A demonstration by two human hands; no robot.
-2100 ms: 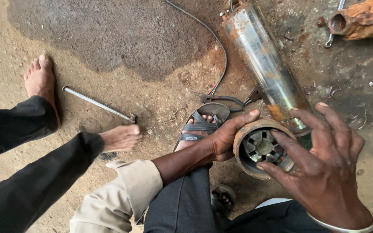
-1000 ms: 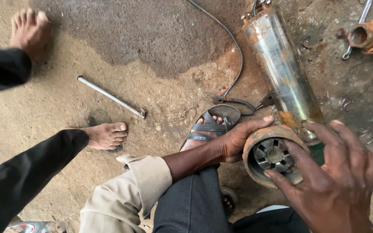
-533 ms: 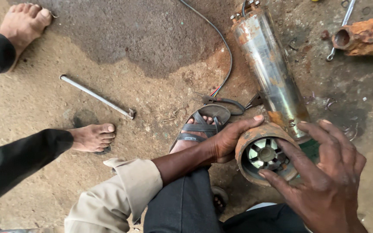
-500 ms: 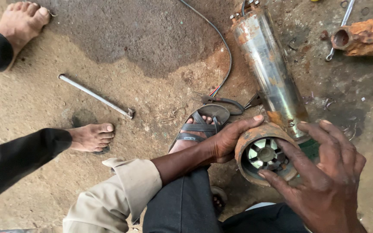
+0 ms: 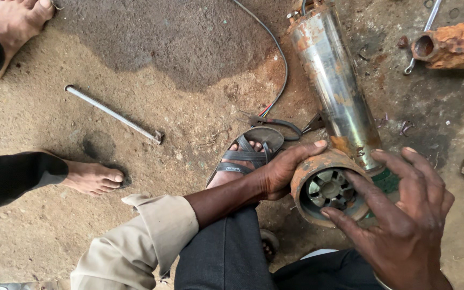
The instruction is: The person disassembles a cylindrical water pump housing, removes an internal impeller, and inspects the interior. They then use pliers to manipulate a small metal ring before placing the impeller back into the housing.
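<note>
The right hand (image 5: 404,225) is lying at the near edge of the view, its fingers (image 5: 371,193) spreading over the open end of the rusty round pump end piece (image 5: 326,188). Its grip is wrapping the right rim of that piece, with the forefinger reaching across the grey vaned wheel (image 5: 328,189) set inside it. The left hand (image 5: 283,169) is coming in from a beige sleeve (image 5: 140,241) and is cupping the left side of the same piece, thumb lying along the top of the rim, so both grips are clenching the end piece between them. The end piece is sitting at the near end of the long cylindrical steel pump body with rust patches (image 5: 334,86), which is lying on the dirt floor (image 5: 162,64) and running away toward the top of the view.

Just left of the left hand, a foot in a dark strapped sandal (image 5: 248,153) is resting on the floor. A thin black cable with coloured cores (image 5: 280,80) is curving past it beside the pump body. Farther left, another person's bare foot (image 5: 89,177) under a black trouser leg is standing on the floor, near a slim grey metal rod (image 5: 114,114). A second bare foot (image 5: 14,21) is showing at the far left corner. At the far right, a rusty orange pipe (image 5: 452,45) is lying beside a steel spanner (image 5: 422,35).
</note>
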